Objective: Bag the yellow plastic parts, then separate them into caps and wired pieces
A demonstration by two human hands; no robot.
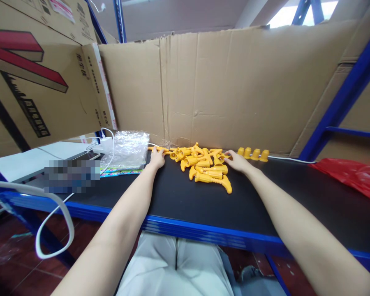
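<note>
Head view: both arms reach over a black tabletop (185,207) edged by a blue frame. Yellow handle-shaped pieces (207,158) lie in a loose heap between the hands, toward the cardboard wall (234,86). Left hand (157,159): at the heap's left end, fingers over a yellow piece (154,149); whether they pinch it or merely rest there cannot be told. Right hand (236,161): at the heap's right edge, fingertips at a yellow piece; grip cannot be determined. Four yellow caps (256,155) stand in a row just beyond the right hand. Clear plastic bag (126,151) left of the left hand; red plastic (351,176) far right.
</note>
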